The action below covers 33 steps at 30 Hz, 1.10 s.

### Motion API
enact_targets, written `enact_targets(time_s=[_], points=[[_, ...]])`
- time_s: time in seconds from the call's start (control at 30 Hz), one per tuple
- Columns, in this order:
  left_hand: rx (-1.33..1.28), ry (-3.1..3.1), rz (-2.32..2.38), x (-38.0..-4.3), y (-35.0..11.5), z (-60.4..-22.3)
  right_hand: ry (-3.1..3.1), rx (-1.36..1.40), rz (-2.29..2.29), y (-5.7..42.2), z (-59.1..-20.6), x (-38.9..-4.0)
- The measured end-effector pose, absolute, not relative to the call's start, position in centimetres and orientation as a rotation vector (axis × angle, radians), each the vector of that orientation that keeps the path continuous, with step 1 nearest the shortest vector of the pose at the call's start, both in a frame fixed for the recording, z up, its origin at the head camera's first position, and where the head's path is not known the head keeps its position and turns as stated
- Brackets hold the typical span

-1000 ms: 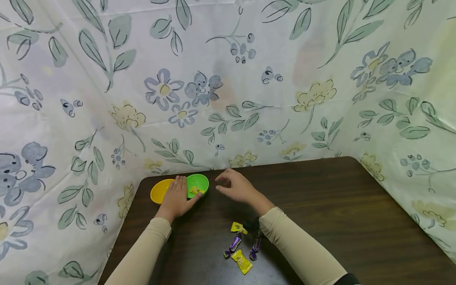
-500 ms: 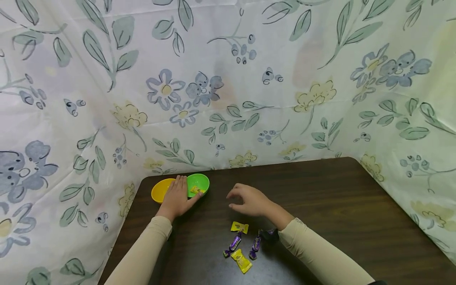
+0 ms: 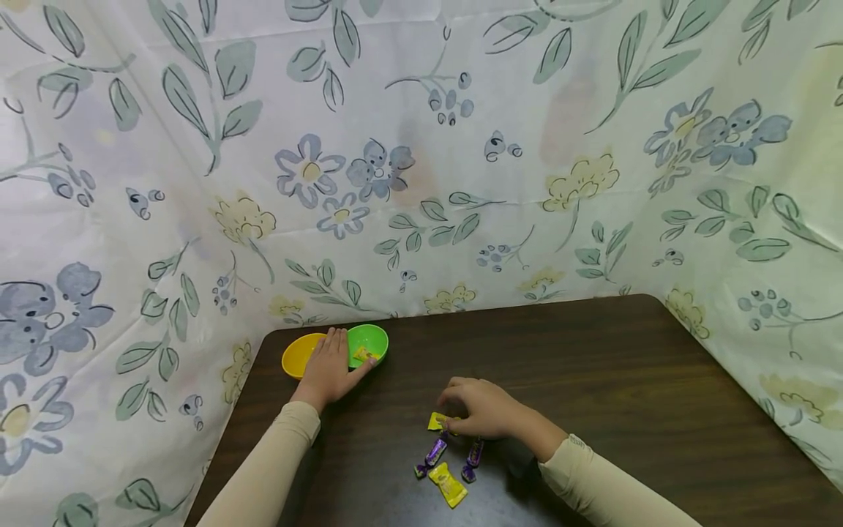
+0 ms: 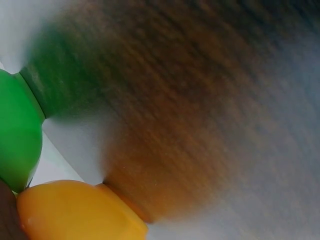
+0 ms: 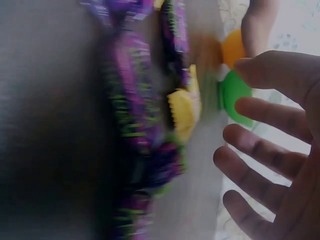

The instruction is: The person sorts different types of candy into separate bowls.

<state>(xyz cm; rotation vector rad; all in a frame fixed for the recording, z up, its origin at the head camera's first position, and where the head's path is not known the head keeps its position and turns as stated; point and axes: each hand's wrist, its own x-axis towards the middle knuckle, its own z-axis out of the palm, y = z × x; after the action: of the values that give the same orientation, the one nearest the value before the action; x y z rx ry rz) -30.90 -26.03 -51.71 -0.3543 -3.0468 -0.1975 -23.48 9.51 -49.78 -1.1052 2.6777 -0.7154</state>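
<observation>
My left hand (image 3: 327,369) rests with straight fingers across the touching sides of a yellow bowl (image 3: 296,356) and a green bowl (image 3: 374,337). Inside the green bowl lies a yellow-wrapped candy (image 3: 362,354). Over the loose candies hovers my right hand (image 3: 489,411), its fingers loosely bent and apart, holding nothing. Its thumb and fingers are nearest a yellow candy (image 3: 435,421), partly covered in the head view. Closer to me lie a purple-wrapped candy (image 3: 436,451), a second purple candy (image 3: 474,455) and another yellow candy (image 3: 448,485). The right wrist view shows a blurred purple candy (image 5: 131,90) up close.
The dark wooden table (image 3: 593,366) extends far to the right. A floral cloth (image 3: 421,161) hangs along its back and sides. Both bowls stand at the table's back left corner.
My right hand has drawn back from beside the green bowl, moving right and towards me down to the candies. My left hand stays on the bowls.
</observation>
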Motion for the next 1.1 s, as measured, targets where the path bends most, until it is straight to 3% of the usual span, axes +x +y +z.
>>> enact_targets(time_s=[0.63,1.1], points=[[-0.351,-3.060,-0.214,-30.8,-26.0,-51.8,2.709,-0.986,-0.785,10.6,-52.6,-22.1],[-0.344,-3.053,-0.216,-30.8,-26.1,-51.9,2.819,-1.060,-0.723,9.3,-53.1,-22.3]])
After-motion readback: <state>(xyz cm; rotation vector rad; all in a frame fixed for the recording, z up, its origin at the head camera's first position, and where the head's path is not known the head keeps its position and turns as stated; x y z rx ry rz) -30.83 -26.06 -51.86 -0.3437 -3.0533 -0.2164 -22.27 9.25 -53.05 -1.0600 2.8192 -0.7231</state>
